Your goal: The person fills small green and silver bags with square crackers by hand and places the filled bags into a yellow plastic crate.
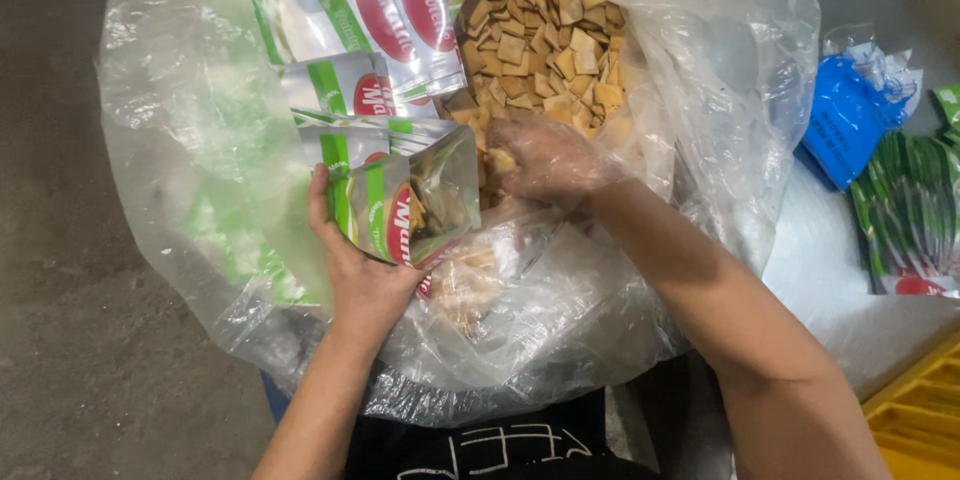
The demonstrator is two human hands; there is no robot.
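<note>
Head view: we see our left hand point(352, 265) clamped on an open silver pouch point(412, 202) with green and red print, fingers wrapped round its left edge, the mouth tilted up and to the right. A few tan crackers already show inside it. Just right of that grip, our right hand point(545, 158), covered by a thin clear glove, is closed round a small clutch of crackers point(502, 161) close to the pouch mouth. Directly beyond the right hand lies the heap of square crackers point(545, 45), filling a large clear plastic bag point(700, 60) that spreads out around both hands. Above the left hand, a fan of empty pouches point(375, 30) of the same kind lies overlapping on the plastic. Well off to the right of the right hand sit a blue packet point(848, 115) and a stack of green-edged pouches point(915, 210), with a yellow crate point(915, 420) nearer us.
</note>
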